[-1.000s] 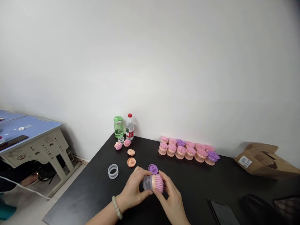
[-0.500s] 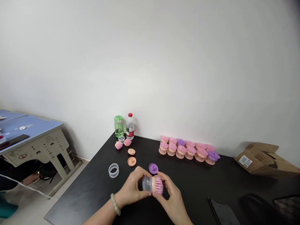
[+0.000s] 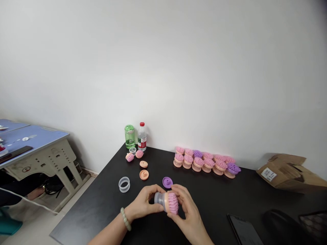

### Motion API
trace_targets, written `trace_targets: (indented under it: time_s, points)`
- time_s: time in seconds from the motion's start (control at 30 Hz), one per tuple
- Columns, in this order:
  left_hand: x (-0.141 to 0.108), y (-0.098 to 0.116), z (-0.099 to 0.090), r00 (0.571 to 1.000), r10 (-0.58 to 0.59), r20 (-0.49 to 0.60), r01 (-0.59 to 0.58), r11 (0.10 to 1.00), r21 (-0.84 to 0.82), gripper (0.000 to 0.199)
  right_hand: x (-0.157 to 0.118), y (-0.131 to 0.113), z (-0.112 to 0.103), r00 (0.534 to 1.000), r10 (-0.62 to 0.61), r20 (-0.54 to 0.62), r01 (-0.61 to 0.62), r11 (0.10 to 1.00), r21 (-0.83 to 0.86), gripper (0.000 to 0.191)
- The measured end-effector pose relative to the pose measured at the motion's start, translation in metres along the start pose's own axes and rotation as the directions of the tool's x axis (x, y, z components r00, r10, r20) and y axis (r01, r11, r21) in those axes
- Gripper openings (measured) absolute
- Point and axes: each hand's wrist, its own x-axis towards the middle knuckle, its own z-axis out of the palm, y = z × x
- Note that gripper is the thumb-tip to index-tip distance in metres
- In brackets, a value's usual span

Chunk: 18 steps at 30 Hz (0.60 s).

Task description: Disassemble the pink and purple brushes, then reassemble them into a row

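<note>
Between my hands, above the black table [image 3: 102, 200], is a brush [image 3: 172, 203] with pink bristles, a peach collar and a clear cup-like base. My left hand [image 3: 145, 203] grips the clear base from the left. My right hand [image 3: 186, 211] holds the bristle end, thumb below and fingers above. Just beyond them lies a purple disc [image 3: 167, 182]. A clear ring [image 3: 124, 184] rests to the left, with a peach disc [image 3: 144, 175] and a smaller peach piece [image 3: 143, 164] behind it. Two pink bristle heads [image 3: 129, 157] lie farther back beside a small clear part [image 3: 132, 150].
Two rows of brushes [image 3: 198, 163], mostly pink, stand near the wall. A green bottle [image 3: 130, 137] and a red-capped bottle [image 3: 142, 137] are at the back left. At right are a cardboard box [image 3: 288, 174] and a phone [image 3: 244, 229]. A blue table [image 3: 38, 136] stands far left.
The brush has tilted slightly between my hands, its bristles now turned a little more toward me. My left thumb and right fingers have shifted slightly on it.
</note>
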Motion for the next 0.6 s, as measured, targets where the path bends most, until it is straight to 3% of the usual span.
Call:
trace_targets:
  time_s: [0.3,0.47,0.6]
  points:
    - [0.002,-0.005,0.002,1.0,-0.021,0.017,0.022,0.999,-0.04,0.048,0.003,-0.005,0.0,0.999,-0.041,0.005,0.042,0.987,-0.153,0.043]
    - [0.002,-0.007,0.006,0.99,0.107,-0.088,-0.084,0.968,0.235,0.046,0.002,0.007,0.004,0.993,0.062,-0.101,-0.08,0.98,-0.182,0.045]
    - [0.002,-0.006,0.01,0.973,0.216,-0.075,-0.166,0.894,0.417,0.034,0.003,0.011,0.007,0.98,0.181,-0.082,-0.189,0.976,-0.109,0.04]
